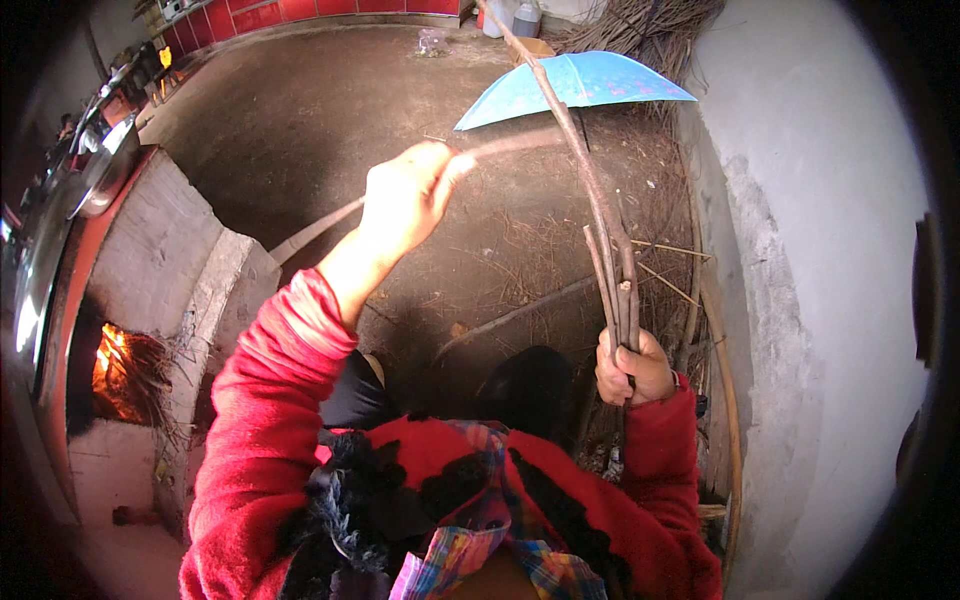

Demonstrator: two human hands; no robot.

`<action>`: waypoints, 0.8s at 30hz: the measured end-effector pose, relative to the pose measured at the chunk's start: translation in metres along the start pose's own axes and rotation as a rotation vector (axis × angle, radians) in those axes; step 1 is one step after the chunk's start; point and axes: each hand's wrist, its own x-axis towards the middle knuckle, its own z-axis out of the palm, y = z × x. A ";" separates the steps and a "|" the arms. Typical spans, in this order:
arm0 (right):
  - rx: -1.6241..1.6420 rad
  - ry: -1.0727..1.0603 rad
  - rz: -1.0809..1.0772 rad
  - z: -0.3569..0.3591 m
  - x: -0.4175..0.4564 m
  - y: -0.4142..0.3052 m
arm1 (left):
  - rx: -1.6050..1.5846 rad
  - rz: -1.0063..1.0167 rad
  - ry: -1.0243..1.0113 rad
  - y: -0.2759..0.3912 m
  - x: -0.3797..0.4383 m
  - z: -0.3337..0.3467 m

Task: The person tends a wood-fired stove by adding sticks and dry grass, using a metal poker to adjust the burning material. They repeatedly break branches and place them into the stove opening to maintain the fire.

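Observation:
My left hand [405, 196] is raised in front of me, closed around a stick [319, 229]. The stick runs out on both sides of the fist, and its right part is blurred. Lower on the right, my right hand [636, 367] grips a bundle of sticks [622, 289]. One long branch [574, 142] from that bundle reaches up past the top of the view, crossing in front of a blue open umbrella [585, 79]. The left stick's right end lies close to this branch; whether they touch I cannot tell.
At left, a fire [112, 360] burns in the opening of a masonry stove [161, 240]. A metal basin [105, 169] sits on its top. Dry twigs and a branch [517, 309] lie on the floor. Brushwood [637, 30] leans near the pale wall [817, 225] on the right.

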 end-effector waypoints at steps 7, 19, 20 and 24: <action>-0.429 0.191 -0.258 -0.008 0.045 -0.004 | -1.124 -0.513 0.148 0.084 0.004 0.001; -0.258 -0.073 0.082 -0.008 0.025 -0.002 | -0.112 0.204 0.086 0.028 0.005 -0.016; -0.265 -0.064 0.132 -0.011 0.018 -0.004 | 0.092 0.259 0.157 0.016 0.015 -0.026; -0.169 -0.224 0.178 -0.027 -0.009 -0.008 | 0.303 0.388 -0.024 -0.020 0.057 -0.048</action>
